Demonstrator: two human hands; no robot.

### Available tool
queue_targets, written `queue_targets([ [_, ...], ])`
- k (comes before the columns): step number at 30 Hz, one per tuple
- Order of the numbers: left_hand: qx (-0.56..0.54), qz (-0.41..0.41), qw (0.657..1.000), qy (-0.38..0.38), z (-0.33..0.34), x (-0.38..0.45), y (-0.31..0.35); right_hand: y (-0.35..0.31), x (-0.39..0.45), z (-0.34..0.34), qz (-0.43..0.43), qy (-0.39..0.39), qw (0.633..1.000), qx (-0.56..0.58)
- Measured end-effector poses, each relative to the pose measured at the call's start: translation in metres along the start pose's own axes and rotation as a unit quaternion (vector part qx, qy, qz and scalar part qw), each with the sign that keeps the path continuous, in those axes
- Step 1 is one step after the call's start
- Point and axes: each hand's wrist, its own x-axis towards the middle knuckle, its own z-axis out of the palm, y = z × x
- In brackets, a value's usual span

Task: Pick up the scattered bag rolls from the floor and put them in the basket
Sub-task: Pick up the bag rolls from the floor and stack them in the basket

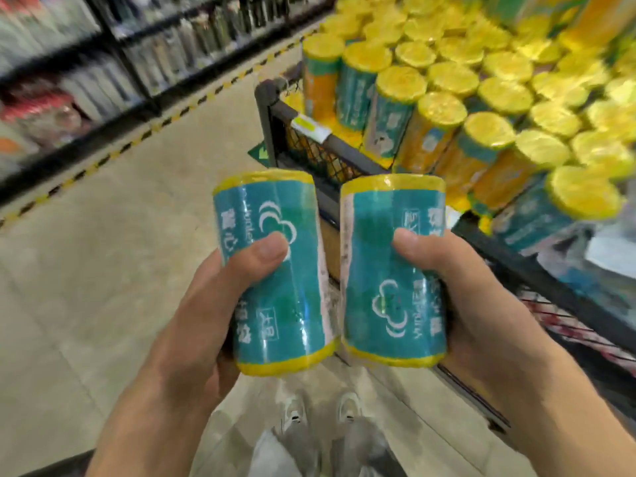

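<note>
My left hand (220, 304) grips a yellow bag roll with a teal label (275, 270), held upright at mid-frame. Beside it, my right hand (481, 311) grips a second, like roll (389, 270); the two rolls almost touch at their lower ends. Just beyond them stands a black wire-mesh basket (272, 108), its near corner behind the rolls. Several upright yellow rolls (440, 111) with teal or orange labels fill it, stacked in rows toward the upper right. No roll shows on the visible floor.
Beige tiled floor (113, 270) stretches left, crossed by a yellow-and-black striped line (137, 139) before dark shop shelves (103, 80) full of goods. My shoes (320, 411) are below the hands. A lower dark shelf (550, 287) runs along the right.
</note>
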Motion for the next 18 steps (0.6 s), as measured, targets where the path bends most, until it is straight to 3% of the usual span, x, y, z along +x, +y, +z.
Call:
queue_targets([
  [4,0.021,0.006,0.999,-0.029,0.04,-0.03,0.067,-0.067,-0.056,0.024,-0.022,0.072,0.997,0.006],
  [6,0.032,0.021,0.997,-0.062,0.058,-0.04,0.091,-0.084,-0.081,0.038,-0.043,0.056,0.997,0.018],
  [13,0.075,0.048,0.982,-0.164,0.094,-0.054,0.138,-0.107,-0.159,0.062,-0.162,0.1,0.981,0.028],
  [18,0.079,0.015,0.965,-0.252,0.123,-0.067,0.142,-0.109,-0.226,0.064,-0.222,0.211,0.951,0.024],
])
